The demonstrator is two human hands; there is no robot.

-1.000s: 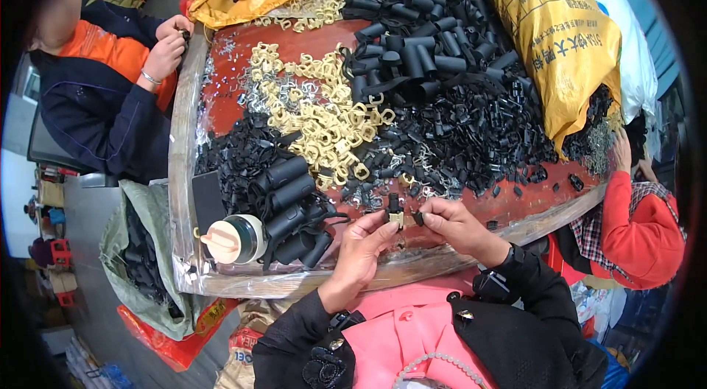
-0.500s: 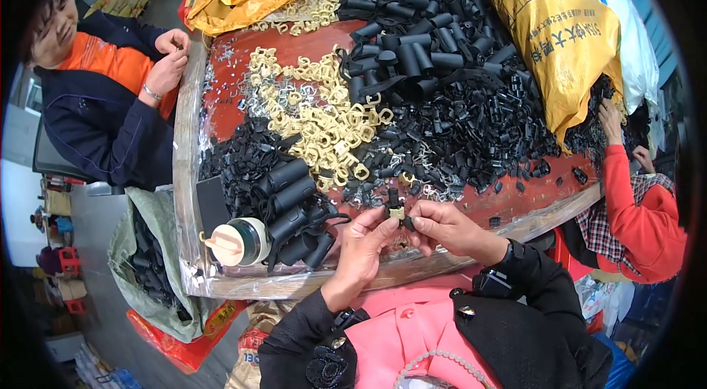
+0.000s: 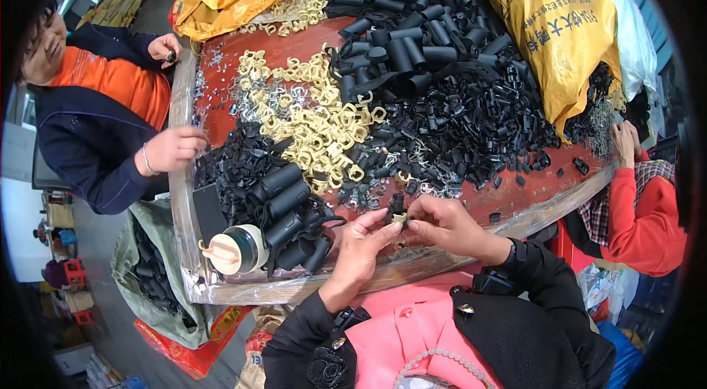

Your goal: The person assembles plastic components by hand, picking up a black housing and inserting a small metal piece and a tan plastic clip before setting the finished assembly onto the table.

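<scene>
At the near table edge, my left hand pinches a small black and cream plastic part between thumb and fingers. The part's black end points up. My right hand is closed on the same part from the other side, its thumb and forefinger at the cream piece. Whether a separate small piece sits in the right fingertips is hidden. Just beyond both hands lie loose cream plastic rings, thin metal clips and a heap of small black plastic parts.
Black tubes are heaped farther back, with more black cylinders at near left beside a lidded cup. A yellow sack lies at right. Co-workers' hands reach in at left and right. A wooden rim edges the red table.
My right fingers have shifted slightly up around the part; my left hand keeps its grip. The left co-worker's hands have parted, one reaching toward the black pieces. The right co-worker's hands have moved closer together.
</scene>
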